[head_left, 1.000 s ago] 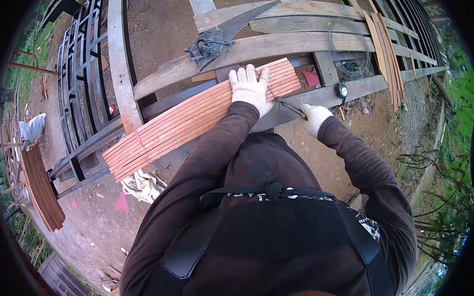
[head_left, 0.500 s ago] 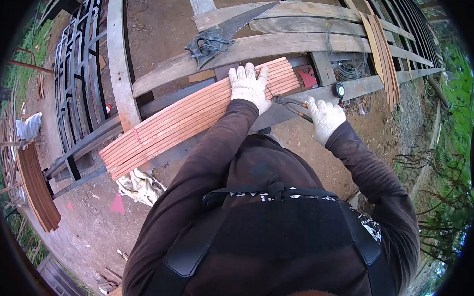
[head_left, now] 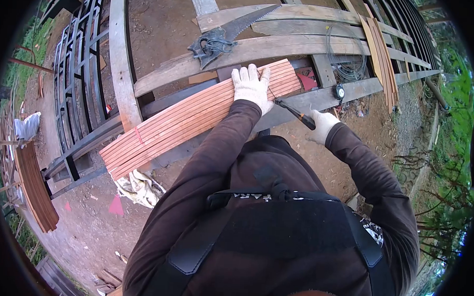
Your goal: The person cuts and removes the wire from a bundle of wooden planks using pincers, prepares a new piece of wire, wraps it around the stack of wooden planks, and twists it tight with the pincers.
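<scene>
A bundle of reddish wooden strips (head_left: 186, 115) lies slantwise over the metal frame in front of me. My left hand (head_left: 251, 89), in a white knit glove, rests flat on top of its right part with the fingers stretched out. Gripped in my gloved right hand (head_left: 323, 126) is a pair of pliers (head_left: 299, 117) with dark, orange-marked handles. The jaws meet a thin wire at the bundle's near edge, just right of my left hand; their exact bite is too small to tell. A pink tie (head_left: 139, 135) circles the bundle's left part.
Beyond the bundle, a handsaw (head_left: 246, 24) with a dark wrapped handle lies on weathered planks (head_left: 303, 45). A wire coil (head_left: 347, 65) and a tape measure (head_left: 338, 92) sit to the right. More wooden strips (head_left: 383, 64) cross the frame there; another stack (head_left: 36, 193) stands far left.
The pliers have turned, their handles now closer together and angled more downward. My right hand has rolled over and dropped slightly. My left hand stays on the bundle.
</scene>
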`<state>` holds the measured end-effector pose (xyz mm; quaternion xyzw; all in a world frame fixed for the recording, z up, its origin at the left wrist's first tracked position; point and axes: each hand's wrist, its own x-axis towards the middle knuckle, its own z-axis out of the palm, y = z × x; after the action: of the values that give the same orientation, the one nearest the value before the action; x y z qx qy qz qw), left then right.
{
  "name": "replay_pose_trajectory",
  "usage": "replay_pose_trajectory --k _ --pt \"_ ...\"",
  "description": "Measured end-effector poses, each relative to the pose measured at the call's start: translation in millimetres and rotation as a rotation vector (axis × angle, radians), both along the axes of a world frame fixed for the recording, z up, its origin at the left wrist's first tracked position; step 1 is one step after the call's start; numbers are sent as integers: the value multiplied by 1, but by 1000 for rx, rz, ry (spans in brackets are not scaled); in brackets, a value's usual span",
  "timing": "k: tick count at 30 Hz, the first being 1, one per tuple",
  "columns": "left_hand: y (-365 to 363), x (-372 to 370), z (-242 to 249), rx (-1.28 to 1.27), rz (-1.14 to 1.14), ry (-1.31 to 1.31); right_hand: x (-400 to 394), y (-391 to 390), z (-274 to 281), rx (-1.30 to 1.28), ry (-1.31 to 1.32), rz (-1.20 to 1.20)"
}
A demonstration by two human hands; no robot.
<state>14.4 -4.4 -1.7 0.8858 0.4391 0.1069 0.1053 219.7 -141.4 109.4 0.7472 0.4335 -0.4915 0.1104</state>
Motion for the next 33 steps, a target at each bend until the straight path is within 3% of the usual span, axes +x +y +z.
replay_pose_trajectory --k 2,4,6,7,8,10,11,12,14,15,16,18,20,23,25,26,28,29,33 --pt "0 1 -3 21 15 -3 7 -20 -20 498 -530 646" --pt "1 0 0 -4 7 7 -13 -19 -12 536 -524 625" --pt "2 0 3 -25 1 20 -35 -5 10 78 -175 110" --pt "4 0 4 -54 0 40 -24 -8 -7 -85 145 -190" --pt "3 1 6 -82 -7 61 -10 -13 -20 -83 147 -197" --pt "-1 1 2 -61 -11 36 16 -27 -39 -115 626 -557" --pt "2 2 1 -38 6 9 27 -32 -60 -117 679 -501" --pt "7 3 2 -29 13 4 20 -21 -43 -110 677 -491" --pt "2 2 -2 0 6 9 -15 -11 9 275 -143 156" --pt "2 0 5 -53 -6 33 -16 -16 9 646 -319 458" --pt "4 0 7 -51 -10 32 -15 -14 10 646 -322 454" --pt "3 1 7 -83 -2 16 -15 -8 18 524 -747 680" --pt "1 2 2 -50 8 2 -7 -9 11 608 -801 772" --pt "2 0 0 -23 9 -1 2 -13 -10 476 -684 653" --pt "3 1 1 -38 6 5 17 -8 -33 369 -299 487" --pt "3 1 2 -38 3 16 25 -5 -34 367 -295 487" --pt "0 0 0 -31 -9 27 30 3 -19 -228 454 -475" --pt "-1 0 -3 -18 -1 9 48 -5 -38 -305 629 -582" --pt "4 0 1 -41 7 14 41 -2 -33 -301 430 -395"
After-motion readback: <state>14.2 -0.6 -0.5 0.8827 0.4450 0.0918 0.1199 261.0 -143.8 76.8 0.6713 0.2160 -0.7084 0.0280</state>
